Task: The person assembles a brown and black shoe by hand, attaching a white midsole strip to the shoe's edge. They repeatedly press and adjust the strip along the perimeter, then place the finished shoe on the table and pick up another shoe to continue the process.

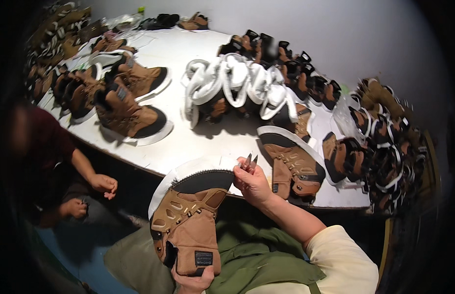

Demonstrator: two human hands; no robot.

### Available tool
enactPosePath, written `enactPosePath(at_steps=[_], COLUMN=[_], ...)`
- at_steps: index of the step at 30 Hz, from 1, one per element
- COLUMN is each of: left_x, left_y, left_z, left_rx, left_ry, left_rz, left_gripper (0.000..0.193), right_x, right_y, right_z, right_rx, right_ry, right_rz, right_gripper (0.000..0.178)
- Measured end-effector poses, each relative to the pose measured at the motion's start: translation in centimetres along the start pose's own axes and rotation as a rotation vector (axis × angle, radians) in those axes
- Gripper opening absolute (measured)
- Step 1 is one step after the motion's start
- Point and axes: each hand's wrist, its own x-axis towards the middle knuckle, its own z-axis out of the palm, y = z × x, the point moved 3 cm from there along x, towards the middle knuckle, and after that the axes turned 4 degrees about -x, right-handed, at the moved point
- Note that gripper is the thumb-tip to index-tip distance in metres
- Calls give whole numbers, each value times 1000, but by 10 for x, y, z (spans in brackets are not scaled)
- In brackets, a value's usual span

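Over my lap is a brown and black boot upper [193, 215], its toe toward the table. A wide white strip [161, 188] runs along its stitched lower edge. My left hand [195, 281] grips the upper at its collar, near a dark label. At the toe's right end, my right hand [253, 183] has its thumb and fingers closed by the white strip. Two pointed metal blades of a pair of thread snips [250, 160] stick up out of that hand; the handles are hidden in it. Another brown boot upper [292, 166] lies on the table just beyond my right hand.
The white table [188, 152] curves around ahead. White-edged uppers [237, 90] stand bunched mid-table, brown boots [132, 115] at the left. More uppers [379, 142] and a plastic bag [346, 117] crowd the right. A co-worker's hands [102, 185] are at the left, below the table edge.
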Motion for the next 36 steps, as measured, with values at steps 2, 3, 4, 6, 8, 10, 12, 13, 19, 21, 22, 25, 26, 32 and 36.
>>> enactPosePath(at_steps=[2, 3, 4, 6, 8, 10, 12, 13, 19, 21, 22, 25, 26, 32, 36], left_x=[27, 36, 37, 38, 41, 41, 44, 44, 30, 40, 40, 46, 53, 61, 73], left_y=[44, 64, 68, 69, 68, 66, 70, 69, 19, 32, 32, 34, 41, 39, 33], left_z=[13, 19, 22, 26, 26, 27, 31, 33, 30, 37, 38, 44, 47, 50, 50], left_rx=[-30, -49, -99, -201, -52, 12, -12, -6, -46, -71, -82, -103, -101, -107, 7], left_ry=[-115, -160, -147, -133, -176, -194, -187, -190, -143, -144, -120, -88, -98, -272, -397], left_rz=[-96, -151, -202, -308, -164, -142, -244, -250, -171, -217, -218, -221, -223, -330, -86], left_gripper=[71, 60, 66, 78, 77, 77, 76, 76, 89, 85, 83, 78, 77, 80, 79], right_x=[-6, -8, -8, -10, -11, -11, -10, -10, -6, -4, -3, -1, 0, 5, 8], right_y=[0, 3, 4, 6, 7, 7, 6, 5, 3, 6, 7, 11, 13, 16, 20], right_z=[-19, -26, -27, -31, -34, -37, -39, -40, -50, -54, -55, -59, -60, -68, -70], right_rx=[83, 144, 160, 191, 191, 185, 169, 160, 89, 86, 88, 90, 89, 116, 132], right_ry=[38, 32, 21, 11, 48, 75, 91, 93, 126, 147, 161, 196, 196, 244, 253], right_rz=[-9, -2, 0, 0, -8, -13, -13, -9, 4, 21, 34, 57, 59, 84, 108], right_gripper=[7, 6, 6, 7, 7, 7, 8, 8, 12, 12, 12, 12, 12, 14, 14])
